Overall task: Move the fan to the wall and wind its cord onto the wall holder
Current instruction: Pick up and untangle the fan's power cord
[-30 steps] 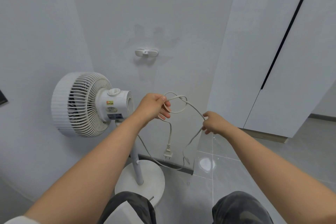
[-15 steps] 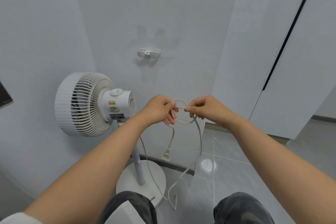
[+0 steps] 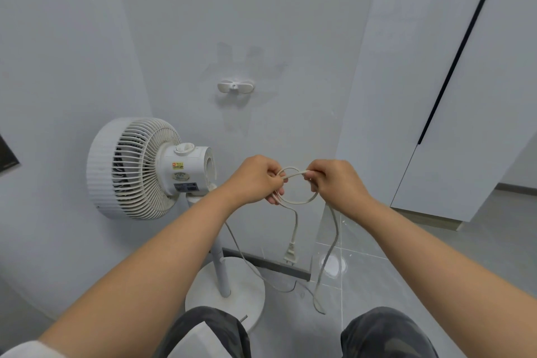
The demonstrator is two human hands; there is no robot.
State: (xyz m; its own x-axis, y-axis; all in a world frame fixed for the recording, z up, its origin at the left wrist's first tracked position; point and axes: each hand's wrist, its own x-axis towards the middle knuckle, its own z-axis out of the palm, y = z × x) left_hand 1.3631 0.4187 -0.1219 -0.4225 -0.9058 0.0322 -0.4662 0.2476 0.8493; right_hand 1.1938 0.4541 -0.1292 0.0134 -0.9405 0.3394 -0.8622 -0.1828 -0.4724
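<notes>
The light is soft, even and quite bright. A white glare spot lies on the glossy floor, and the cabinet door reflects pale light. A faint shadow sits under the wall holder. Straight edges bend near the borders.

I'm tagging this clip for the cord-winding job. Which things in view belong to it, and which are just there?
Job: fan, cord, plug, wall holder, left hand and right hand gripping the cord.
Just there: cabinet doors, dark panel at left edge, tiled floor.
</notes>
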